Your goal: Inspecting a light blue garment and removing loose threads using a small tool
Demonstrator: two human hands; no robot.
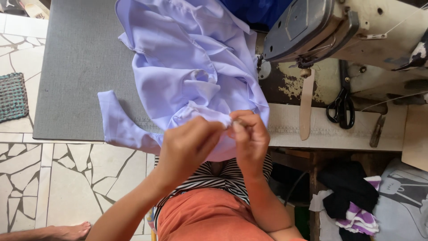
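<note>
Hands pinch the cloth [191, 76] edge: left hand [189, 145] and right hand [249, 134], fingers tight. Best to keep it flat on the bench [80, 67].

Lilac cloth [187, 67]: smooth, matt woven fabric. Sewing machine [312, 27]: painted metal, chipped and worn. Scissors [341, 109]: black, glossy handles; surface [80, 67]: grey, matt felt-like covering.
</note>
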